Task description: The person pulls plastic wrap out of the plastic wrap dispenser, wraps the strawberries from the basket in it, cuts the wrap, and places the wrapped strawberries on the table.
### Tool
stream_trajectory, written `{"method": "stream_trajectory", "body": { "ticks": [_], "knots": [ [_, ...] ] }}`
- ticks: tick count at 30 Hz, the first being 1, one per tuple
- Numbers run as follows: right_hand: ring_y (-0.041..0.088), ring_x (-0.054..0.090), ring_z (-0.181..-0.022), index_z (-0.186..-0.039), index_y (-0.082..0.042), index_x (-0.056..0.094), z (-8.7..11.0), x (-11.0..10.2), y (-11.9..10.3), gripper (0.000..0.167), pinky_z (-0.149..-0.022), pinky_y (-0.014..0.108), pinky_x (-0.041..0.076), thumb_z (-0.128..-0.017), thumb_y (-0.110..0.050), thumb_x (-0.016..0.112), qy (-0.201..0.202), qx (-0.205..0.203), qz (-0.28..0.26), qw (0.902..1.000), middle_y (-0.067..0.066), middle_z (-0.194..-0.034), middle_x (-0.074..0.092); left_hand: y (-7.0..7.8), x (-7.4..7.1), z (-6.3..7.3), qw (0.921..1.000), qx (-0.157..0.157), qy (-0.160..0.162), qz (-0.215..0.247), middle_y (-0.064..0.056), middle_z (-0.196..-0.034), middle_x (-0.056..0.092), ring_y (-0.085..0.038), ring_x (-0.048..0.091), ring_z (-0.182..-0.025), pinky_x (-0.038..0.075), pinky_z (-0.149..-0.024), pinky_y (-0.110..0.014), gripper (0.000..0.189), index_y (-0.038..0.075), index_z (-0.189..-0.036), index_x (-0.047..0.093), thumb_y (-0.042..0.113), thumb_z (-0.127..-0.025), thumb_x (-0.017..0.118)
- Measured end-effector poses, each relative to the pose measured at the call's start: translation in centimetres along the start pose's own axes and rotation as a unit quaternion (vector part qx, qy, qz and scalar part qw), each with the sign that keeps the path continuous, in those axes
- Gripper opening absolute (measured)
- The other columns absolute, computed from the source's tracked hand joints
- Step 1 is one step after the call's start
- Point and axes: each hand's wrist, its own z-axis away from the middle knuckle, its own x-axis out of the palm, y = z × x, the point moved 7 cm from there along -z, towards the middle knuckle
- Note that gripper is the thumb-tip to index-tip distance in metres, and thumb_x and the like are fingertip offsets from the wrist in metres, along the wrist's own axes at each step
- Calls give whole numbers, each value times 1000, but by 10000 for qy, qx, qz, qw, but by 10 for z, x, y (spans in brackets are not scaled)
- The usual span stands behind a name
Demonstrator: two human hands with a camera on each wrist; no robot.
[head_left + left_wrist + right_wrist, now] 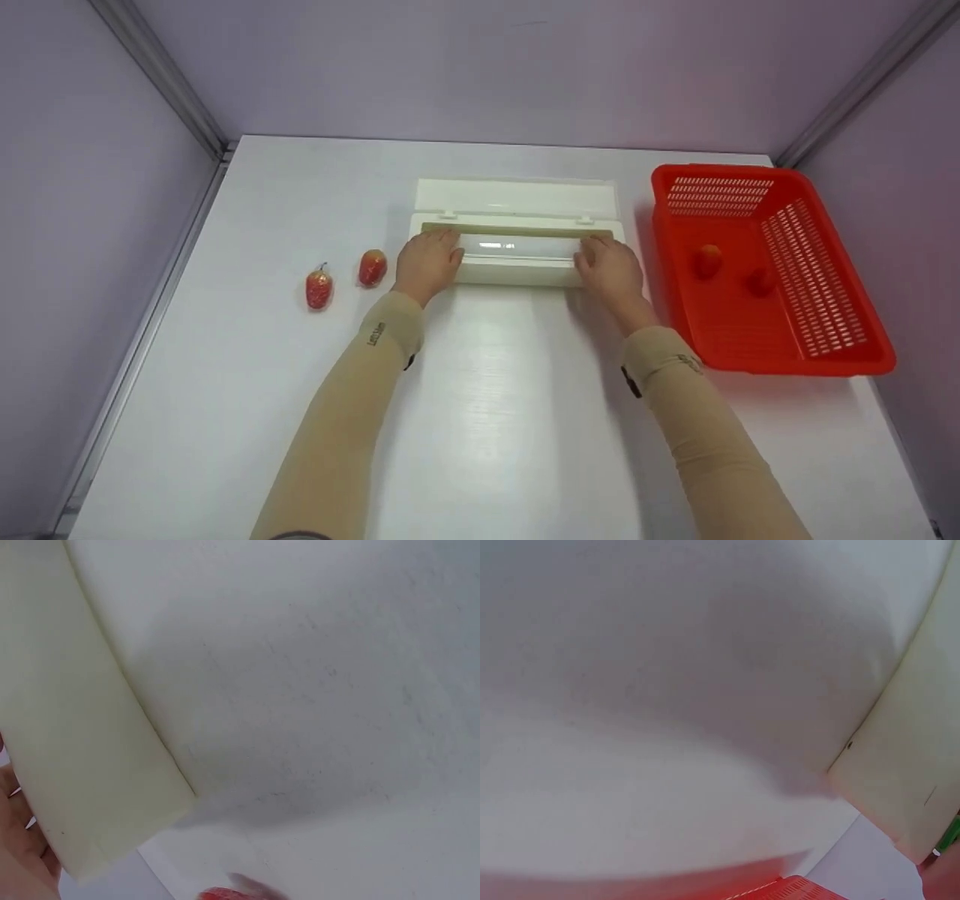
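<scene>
A long off-white cling film dispenser box (517, 274) lies on the table with its lid (517, 196) tipped back. Clear, shiny cling film (525, 246) spans its opening. At the box's left end my left hand (429, 262) has its fingers over the opening and seems to pinch the film's edge. My right hand (611, 274) does likewise at the right end; fingertips are partly hidden. The left wrist view shows the box's front wall (82, 720) with fingers behind it. In the right wrist view, the box (907, 750) stands beside a sliver of the hand (943, 877).
Left of the box lie two red-and-yellow fruits, one shiny fruit (372, 268) and one with a stem (319, 289). A red plastic basket (772, 369) stands at the right, holding an orange-red fruit (707, 262) and a red fruit (761, 282). Walls enclose the white table (487, 412).
</scene>
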Motion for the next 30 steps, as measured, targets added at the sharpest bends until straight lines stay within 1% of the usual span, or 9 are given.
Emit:
{"method": "stream_trajectory", "body": {
  "ticks": [5,8,10,12,16,18,21,25,30],
  "knots": [
    [33,47,-121,-132,-13,51,-8,-1,3,43,-106,48,33,-92,-28,46,-134,195,-116,9997,11,-132,54,1,-4,-3,10000,-2,-78,-24,-5,-141,46,-25,40,-133,30,-112,-39,46,13,-137,44,38,-98,37],
    [32,48,-117,-132,-18,52,-11,-1,7,41,-105,49,35,-92,-25,46,-253,417,-312,9983,9,-130,56,1,-5,-6,10000,-55,-65,-20,-4,-137,50,-24,43,-129,34,-109,-39,44,15,-134,48,38,-98,38],
    [32,49,-114,-130,-18,55,-14,-2,8,39,-104,49,35,-92,-22,46,-191,455,-410,9979,9,-127,58,0,-7,-8,9999,-130,-10,74,-3,-132,55,-24,48,-125,38,-105,-39,39,16,-129,52,36,-98,40],
    [31,52,-111,-125,-16,59,-16,-5,8,35,-102,48,37,-92,-20,49,23,400,-461,9981,9,-123,62,-2,-8,-10,9995,-220,64,228,-3,-127,59,-24,52,-121,41,-102,-40,34,16,-124,56,33,-98,41],
    [31,60,-104,-113,-9,67,-19,-10,7,26,-98,45,39,-92,-17,53,683,14,-398,9969,12,-110,68,-5,-10,-15,9975,-393,232,535,-5,-119,64,-26,56,-114,45,-97,-41,27,15,-116,62,22,-98,42],
    [30,62,-102,-108,-8,69,-20,-12,7,23,-97,44,39,-92,-16,54,920,-91,-457,9947,12,-107,69,-6,-10,-18,9976,-400,301,481,-6,-117,64,-26,57,-113,45,-98,-40,26,14,-115,63,17,-97,43],
    [30,63,-100,-105,-9,70,-21,-12,9,21,-96,43,41,-92,-17,55,1022,8,-650,9926,11,-104,70,-5,-10,-21,9988,-270,392,129,-8,-114,65,-27,58,-110,44,-99,-39,27,13,-115,62,12,-95,45],
    [29,61,-96,-105,-10,70,-25,-12,13,22,-94,43,44,-93,-19,53,657,291,-1000,9924,10,-101,70,-6,-12,-24,9984,-186,543,-2,-10,-105,68,-27,61,-101,45,-95,-38,24,9,-108,65,8,-92,47],
    [27,55,-98,-110,-7,67,-30,-14,14,25,-93,42,46,-94,-17,50,-60,530,-1677,9844,12,-108,66,-12,-21,-26,9963,-312,724,330,-12,-99,69,-28,64,-93,50,-87,-38,21,6,-102,67,7,-91,49]
  ]
}}
